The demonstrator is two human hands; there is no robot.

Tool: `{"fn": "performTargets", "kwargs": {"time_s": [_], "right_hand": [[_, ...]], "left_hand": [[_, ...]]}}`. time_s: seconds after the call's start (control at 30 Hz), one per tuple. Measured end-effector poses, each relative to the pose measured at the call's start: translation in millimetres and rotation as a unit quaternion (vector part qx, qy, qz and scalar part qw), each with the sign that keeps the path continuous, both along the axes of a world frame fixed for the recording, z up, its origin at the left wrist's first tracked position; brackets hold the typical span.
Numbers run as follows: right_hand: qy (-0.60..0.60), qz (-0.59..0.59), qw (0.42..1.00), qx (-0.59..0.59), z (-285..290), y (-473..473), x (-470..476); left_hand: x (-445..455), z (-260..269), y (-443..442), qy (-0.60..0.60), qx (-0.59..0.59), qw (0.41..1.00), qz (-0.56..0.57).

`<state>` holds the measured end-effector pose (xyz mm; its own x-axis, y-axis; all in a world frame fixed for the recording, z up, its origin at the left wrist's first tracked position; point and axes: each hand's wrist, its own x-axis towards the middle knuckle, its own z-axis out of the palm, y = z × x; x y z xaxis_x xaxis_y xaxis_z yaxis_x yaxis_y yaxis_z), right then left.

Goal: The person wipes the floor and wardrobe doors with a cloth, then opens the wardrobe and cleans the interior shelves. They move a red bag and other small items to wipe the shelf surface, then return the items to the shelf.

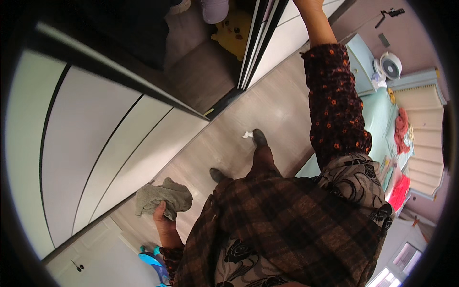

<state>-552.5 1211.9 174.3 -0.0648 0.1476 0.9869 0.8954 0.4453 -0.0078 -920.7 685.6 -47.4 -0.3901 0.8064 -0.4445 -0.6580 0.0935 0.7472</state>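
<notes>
My left hand (164, 220) grips a bunched grey-green cloth (176, 193) at the lower left, with the thumb on top of it. The cloth is held beside the pale wardrobe door panel (93, 104). At the top edge, only the wrist end of my right hand (310, 4) shows; its fingers are cut off by the frame. That arm is stretched out towards the other sliding wardrobe door (281, 45). Between the two doors the wardrobe stands open and dark inside. A yellow plush toy (231, 37) sits in there beneath a hanging lilac item (215, 10).
A white scrap (247, 134) lies on the wood-look floor (276, 104) by my shoe. To the right stand a bed (376, 118) with clothes on it and a light-blue cabinet (360, 66) near a white fan (391, 66). A white room door (96, 251) is at lower left.
</notes>
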Motion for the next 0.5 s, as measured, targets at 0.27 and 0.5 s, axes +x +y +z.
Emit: {"fn": "performTargets", "kwargs": {"time_s": [0.27,0.5], "right_hand": [[-0.062,0.068,0.993,0.069,-6,23,41],[-0.054,0.132,0.99,0.007,-14,32,78]], "left_hand": [[119,-9,66,-0.054,0.014,0.998,0.04],[182,-12,103,-0.043,-0.131,0.989,-0.046]]}}
